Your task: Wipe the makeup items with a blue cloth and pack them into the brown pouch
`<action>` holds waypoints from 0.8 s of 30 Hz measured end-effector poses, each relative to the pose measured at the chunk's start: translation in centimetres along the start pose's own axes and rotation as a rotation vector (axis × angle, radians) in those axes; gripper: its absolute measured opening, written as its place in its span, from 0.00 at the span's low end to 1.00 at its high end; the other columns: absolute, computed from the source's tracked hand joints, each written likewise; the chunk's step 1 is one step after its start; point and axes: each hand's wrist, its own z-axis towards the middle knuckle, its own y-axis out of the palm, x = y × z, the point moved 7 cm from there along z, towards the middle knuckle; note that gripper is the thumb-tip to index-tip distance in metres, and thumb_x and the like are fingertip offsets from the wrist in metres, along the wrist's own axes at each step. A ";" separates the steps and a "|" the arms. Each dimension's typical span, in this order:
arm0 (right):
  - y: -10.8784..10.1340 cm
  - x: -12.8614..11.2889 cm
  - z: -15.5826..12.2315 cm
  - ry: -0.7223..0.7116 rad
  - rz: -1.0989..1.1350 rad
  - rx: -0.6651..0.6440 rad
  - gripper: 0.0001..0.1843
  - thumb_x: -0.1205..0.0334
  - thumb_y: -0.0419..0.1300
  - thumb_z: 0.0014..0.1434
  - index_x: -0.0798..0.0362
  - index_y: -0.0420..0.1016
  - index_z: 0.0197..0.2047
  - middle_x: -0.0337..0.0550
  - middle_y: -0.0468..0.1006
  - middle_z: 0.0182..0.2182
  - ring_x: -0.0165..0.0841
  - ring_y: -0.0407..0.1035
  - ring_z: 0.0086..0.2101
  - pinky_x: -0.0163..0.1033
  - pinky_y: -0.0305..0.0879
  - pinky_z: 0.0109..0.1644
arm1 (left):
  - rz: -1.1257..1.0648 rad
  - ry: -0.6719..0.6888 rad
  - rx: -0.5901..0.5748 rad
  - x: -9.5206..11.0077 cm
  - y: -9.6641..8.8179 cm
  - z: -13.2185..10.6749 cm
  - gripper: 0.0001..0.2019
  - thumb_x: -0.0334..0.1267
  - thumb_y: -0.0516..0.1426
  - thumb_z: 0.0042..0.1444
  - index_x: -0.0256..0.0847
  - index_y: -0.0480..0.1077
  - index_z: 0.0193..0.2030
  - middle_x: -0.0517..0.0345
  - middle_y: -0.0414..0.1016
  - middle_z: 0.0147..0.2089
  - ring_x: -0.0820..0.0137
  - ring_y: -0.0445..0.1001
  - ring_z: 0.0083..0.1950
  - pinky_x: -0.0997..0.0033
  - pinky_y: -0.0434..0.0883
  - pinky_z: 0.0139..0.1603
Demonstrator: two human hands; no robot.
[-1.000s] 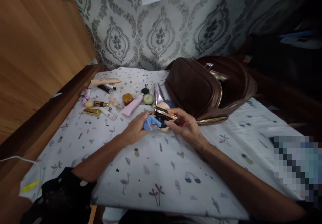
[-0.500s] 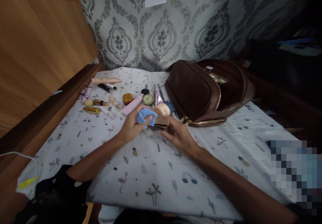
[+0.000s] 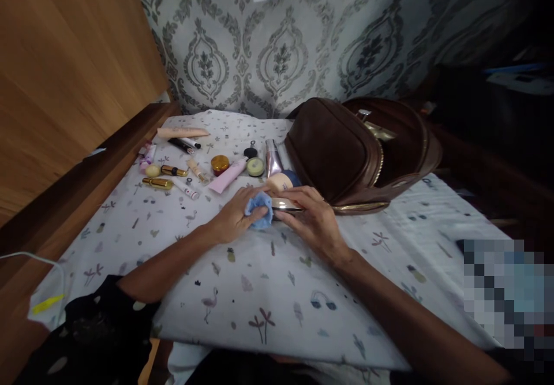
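Observation:
In the middle of the table my left hand point(image 3: 229, 216) is closed on a crumpled light-blue cloth point(image 3: 258, 212). The cloth presses against the left end of a shiny gold case point(image 3: 286, 204), which looks like a makeup compact. My right hand point(image 3: 318, 223) grips the case from its right, fingers over the top and thumb below, so part of it is hidden. Just behind the case lies a beige-capped bottle point(image 3: 279, 183) with a dark blue part. Further back are a pinkish silver tube point(image 3: 272, 159), a pale green round jar point(image 3: 255, 167) and a pink tube point(image 3: 228, 176).
An open brown leather backpack point(image 3: 333, 148) lies right of my hands. Left and back are an amber-lidded jar point(image 3: 220, 164), gold lipstick tubes point(image 3: 157, 183), a white tube point(image 3: 186, 189) and a beige tube point(image 3: 182, 133). A wooden panel point(image 3: 78, 79) borders the left side.
Both hands have shifted slightly right with the cloth and case. The gold case has turned to show its narrow edge, and my right fingers now reach across its top.

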 end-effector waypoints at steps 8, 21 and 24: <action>-0.4 0.9 0.0 0.103 0.050 0.049 0.17 0.45 0.62 0.60 0.49 0.79 0.44 0.47 0.78 0.36 0.41 0.72 0.39 0.47 0.69 0.46 | 0.543 -0.073 -0.157 -0.9 1.5 -0.4 0.28 0.55 0.48 0.66 0.38 0.60 0.64 0.46 0.69 0.50 0.57 0.68 0.51 0.57 0.71 0.48; 1.5 3.0 -0.8 0.620 0.789 0.084 0.23 0.39 0.68 0.50 0.50 0.70 0.32 0.37 0.74 0.26 0.30 0.68 0.25 0.34 0.67 0.26 | -0.383 -0.203 0.135 -1.7 -0.2 0.0 0.17 0.46 0.58 0.60 0.40 0.69 0.53 0.53 0.75 0.46 0.63 0.74 0.48 0.65 0.70 0.51; 1.9 2.7 -1.0 0.676 0.877 0.022 0.23 0.42 0.71 0.48 0.48 0.71 0.38 0.35 0.75 0.28 0.30 0.69 0.26 0.34 0.67 0.25 | -0.507 -0.260 0.189 -2.2 -0.2 0.0 0.17 0.48 0.61 0.58 0.40 0.72 0.48 0.57 0.76 0.42 0.66 0.74 0.44 0.69 0.71 0.46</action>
